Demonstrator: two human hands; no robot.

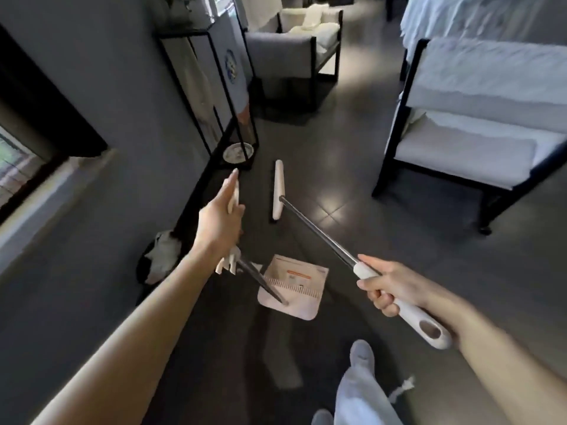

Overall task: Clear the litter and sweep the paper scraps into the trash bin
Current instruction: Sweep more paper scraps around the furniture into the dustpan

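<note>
A single wide-angle view, worn on the person's head, looks forward and steeply down at the floor (pixel 337 185) from well above it. The person's own socked foot (pixel 362 354) shows near the bottom edge, almost straight below the lens. Both forearms run in from the bottom corners. The left hand (pixel 219 222) and the right hand (pixel 389 289) sit near mid-frame, close to the camera, gripping the dustpan (pixel 302 289) and the broom (pixel 319 232). Farther along the floor the view reaches an armchair (pixel 285 50) at the top edge. A wall (pixel 107 87) fills the left side and white-cushioned seats (pixel 478 154) the right, their lines leaning and bowed by the lens.
</note>
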